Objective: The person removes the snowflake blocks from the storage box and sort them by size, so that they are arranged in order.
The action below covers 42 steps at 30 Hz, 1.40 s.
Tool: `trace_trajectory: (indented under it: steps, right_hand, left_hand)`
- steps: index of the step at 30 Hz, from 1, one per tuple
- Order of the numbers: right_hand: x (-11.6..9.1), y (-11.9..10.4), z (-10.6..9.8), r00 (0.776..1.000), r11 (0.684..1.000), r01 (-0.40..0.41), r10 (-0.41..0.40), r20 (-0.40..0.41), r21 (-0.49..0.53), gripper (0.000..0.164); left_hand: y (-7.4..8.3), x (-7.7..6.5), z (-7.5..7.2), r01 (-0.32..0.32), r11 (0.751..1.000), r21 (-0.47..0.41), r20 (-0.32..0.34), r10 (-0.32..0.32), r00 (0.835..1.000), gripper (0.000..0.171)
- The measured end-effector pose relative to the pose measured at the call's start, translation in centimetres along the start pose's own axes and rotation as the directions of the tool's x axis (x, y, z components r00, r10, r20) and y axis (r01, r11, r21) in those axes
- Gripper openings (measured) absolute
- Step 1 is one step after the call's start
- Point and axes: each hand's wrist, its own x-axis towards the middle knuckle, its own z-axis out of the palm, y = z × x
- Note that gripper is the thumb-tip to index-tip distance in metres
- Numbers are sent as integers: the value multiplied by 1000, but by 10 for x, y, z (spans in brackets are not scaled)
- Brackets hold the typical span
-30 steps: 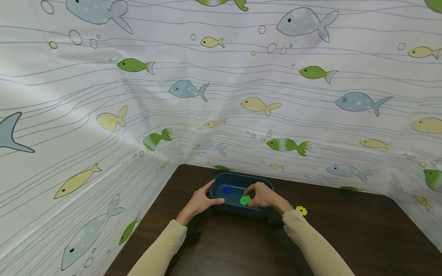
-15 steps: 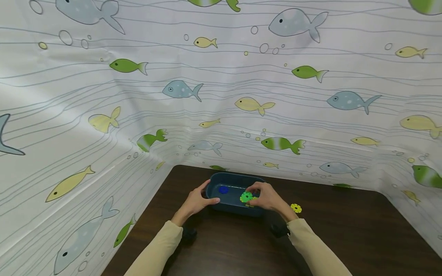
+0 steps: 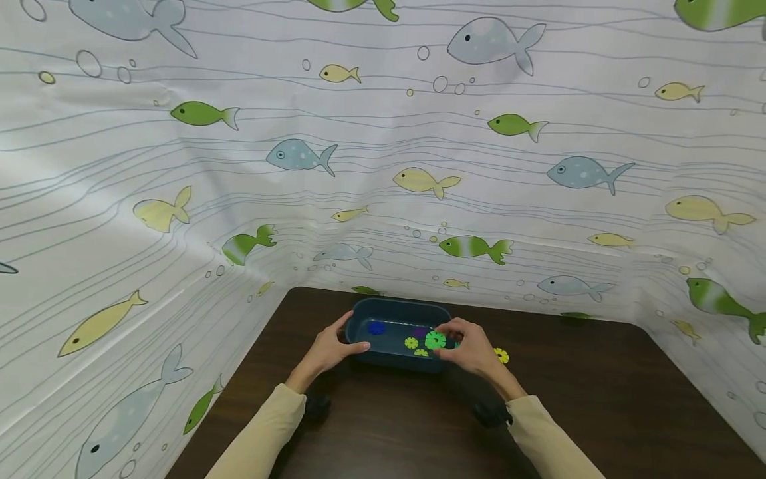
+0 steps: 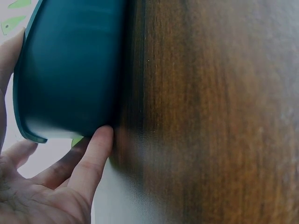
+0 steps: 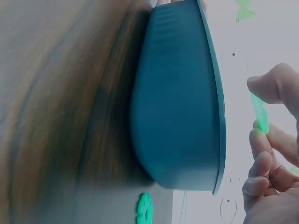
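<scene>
The left hand (image 3: pixel 328 349) grips the tub (image 3: pixel 385 361) at one end. The right hand (image 3: pixel 474 347) pinches a green disc (image 3: pixel 435 340) above rim level. Right of this hand, a yellow disc (image 3: pixel 502 356) lies on the table (image 3: pixel 389 426).

"What's the left hand (image 4: pixel 51 196) touching?"

"A teal bin (image 4: pixel 70 70). One digit lies at the rim, by the left edge of the view. More fingers reach the bin's end, one fingertip close to the base."

"Is all of the bin showing?"

"Only part; it runs off the top. The wall is smooth and darkens toward the base."

"And the right side?"

"The table (image 4: pixel 210 112), brown with dark streaky grain, blurred in places."

"What's behind the hand?"

"A white sheet (image 4: pixel 51 149), with a green fish (image 4: pixel 13 24) at upper left."
</scene>
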Motion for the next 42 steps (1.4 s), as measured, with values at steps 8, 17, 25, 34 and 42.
trace_trajectory:
  steps: [8,17,25,34,42]
  right_hand:
    - [-18,11,-18,992,995,-82,87,-90,53,29]
    - [-40,38,-40,978,994,-114,113,-173,3,30]
    - [-57,58,-65,953,975,-221,210,-216,-24,31]
    - [-69,83,-88,913,931,-361,341,-225,-57,39]
    - [-76,99,-101,889,893,-442,425,-168,-84,46]
  left_hand:
    - [-1,1,-1,-2,1000,19,1,2,1000,107]
    - [0,1,0,0,1000,11,5,0,1000,106]
    - [1,1,1,-1,1000,17,6,1,1000,107]
    - [2,2,-1,-10,1000,20,7,10,1000,107]
    - [3,1,0,5,1000,20,2,-5,1000,106]
